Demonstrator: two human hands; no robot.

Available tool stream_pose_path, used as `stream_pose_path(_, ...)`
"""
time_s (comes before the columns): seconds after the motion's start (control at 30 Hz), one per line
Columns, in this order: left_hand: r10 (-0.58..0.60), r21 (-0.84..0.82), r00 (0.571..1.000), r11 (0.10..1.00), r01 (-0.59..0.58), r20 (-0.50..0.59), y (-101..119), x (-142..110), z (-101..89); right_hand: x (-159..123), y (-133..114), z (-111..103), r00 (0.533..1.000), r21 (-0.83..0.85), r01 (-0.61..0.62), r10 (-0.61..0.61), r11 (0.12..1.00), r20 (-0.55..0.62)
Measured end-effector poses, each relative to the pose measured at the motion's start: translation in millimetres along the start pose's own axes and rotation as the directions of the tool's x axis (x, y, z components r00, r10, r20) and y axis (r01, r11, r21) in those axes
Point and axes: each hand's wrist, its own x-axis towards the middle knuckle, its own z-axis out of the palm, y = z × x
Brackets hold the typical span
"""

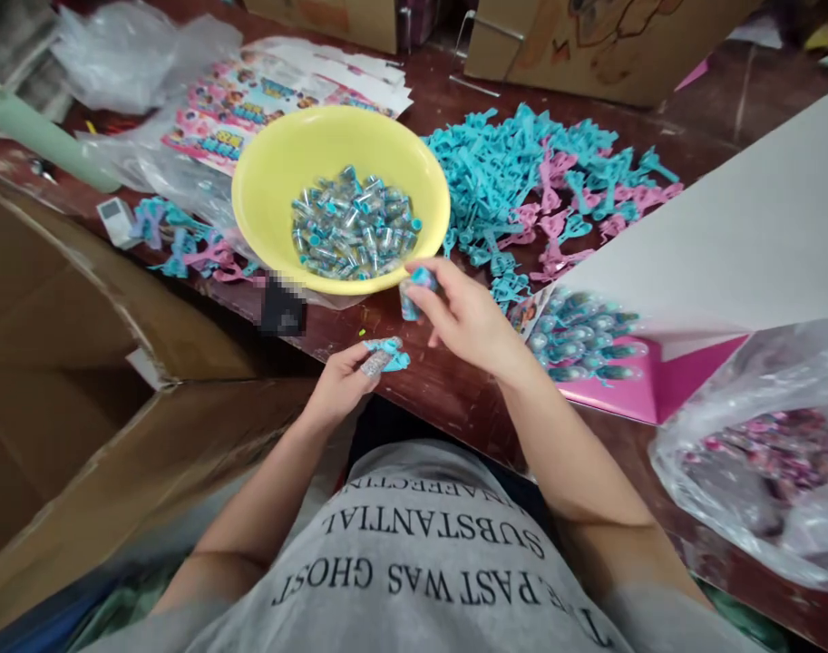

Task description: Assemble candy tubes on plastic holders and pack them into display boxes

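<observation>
My left hand (344,383) is closed on a turquoise plastic piece (394,355) above the table's front edge. A greyish, speckled wrapping (374,364) covers one of its fingertips. Between the thumb and fingers of my right hand (469,319) is a small clear vial (409,305) with a turquoise end, beside the near rim of a yellow basin (264,231). Many similar vials (352,227) lie heaped in that basin. To its right spreads a pile of turquoise plastic pieces (501,172), with pink pieces (556,227) mixed in.
A white and pink box (699,372) at the right holds filled, clear-domed turquoise items (580,336). Near it sits a plastic bag (760,508) of pink things. Printed sheets (216,118) lie behind the basin. Open cardboard (155,336) stands at the left, and cartons (590,54) line the back.
</observation>
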Motion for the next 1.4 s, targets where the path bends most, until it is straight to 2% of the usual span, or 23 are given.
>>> stream_pose_path(0.07,-0.056,-0.048,0.995,0.997,0.060,0.082,6.4,4.8,10.8,-37.8,9.7,-5.4,1.000,0.114,-0.012,0.014,0.993,-0.013)
stream_pose_path(0.13,-0.090,-0.080,0.984,0.992,0.103,0.152,11.5,9.5,22.7,-61.8,20.3,-7.3,0.999,0.123,-0.008,0.014,0.992,-0.046)
stream_pose_path(0.27,-0.076,-0.048,0.969,0.995,0.089,0.235,15.7,14.3,38.5,-78.6,32.9,-12.3,0.998,0.103,-0.002,0.008,0.995,-0.060)
stream_pose_path(0.33,-0.010,0.052,0.972,0.999,-0.002,0.234,15.1,18.3,39.1,-79.1,35.6,-15.7,0.999,0.043,0.037,-0.036,0.998,-0.022)
stream_pose_path(0.4,0.104,0.215,0.970,0.965,-0.152,0.219,13.5,28.2,37.6,-76.4,39.8,-15.9,0.998,-0.070,0.069,-0.068,0.995,0.016)
stream_pose_path(0.47,0.196,0.434,0.956,0.858,-0.275,0.217,11.3,45.3,37.9,-70.9,47.9,-10.4,0.999,-0.205,0.028,-0.021,0.978,0.036)
stream_pose_path(0.53,0.211,0.647,0.957,0.705,-0.289,0.198,9.6,67.1,41.6,-64.2,59.6,0.0,0.992,-0.333,-0.110,0.124,0.936,0.022)
stream_pose_path(0.6,0.191,0.768,0.969,0.593,-0.242,0.157,8.8,87.4,46.7,-59.8,72.5,11.1,0.961,-0.393,-0.271,0.272,0.879,-0.055)
stream_pose_path(0.67,0.183,0.802,0.975,0.560,-0.209,0.126,8.9,100.4,49.4,-61.1,83.9,17.9,0.935,-0.352,-0.353,0.320,0.867,-0.152)
stream_pose_path(0.8,0.255,0.805,0.960,0.543,-0.239,0.113,8.2,98.8,39.9,-78.3,95.6,13.2,0.903,-0.175,-0.330,0.256,0.927,-0.345)
stream_pose_path(0.87,0.316,0.762,0.937,0.566,-0.314,0.152,7.9,90.6,31.4,-86.3,95.4,7.0,0.907,-0.162,-0.262,0.186,0.951,-0.378)
stream_pose_path(1.0,0.353,0.586,0.860,0.631,-0.509,0.368,12.3,74.5,20.4,-90.5,86.8,-1.0,0.962,-0.212,-0.034,-0.026,0.977,-0.272)
stream_pose_path(1.1,0.335,0.561,0.812,0.595,-0.576,0.478,19.1,64.2,17.4,-91.4,76.2,-5.4,0.984,-0.273,0.053,-0.097,0.961,-0.150)
stream_pose_path(1.17,0.324,0.590,0.795,0.540,-0.600,0.512,22.7,57.6,16.8,-92.9,69.0,-9.5,0.993,-0.357,0.083,-0.107,0.930,-0.048)
stream_pose_path(1.27,0.332,0.672,0.796,0.427,-0.606,0.507,23.8,48.1,17.7,-93.5,61.3,-16.1,0.995,-0.447,0.095,-0.074,0.889,0.063)
stream_pose_path(1.4,0.341,0.742,0.792,0.296,-0.601,0.506,15.2,37.7,17.5,-90.2,58.5,-18.8,0.985,-0.428,0.046,0.029,0.902,0.167)
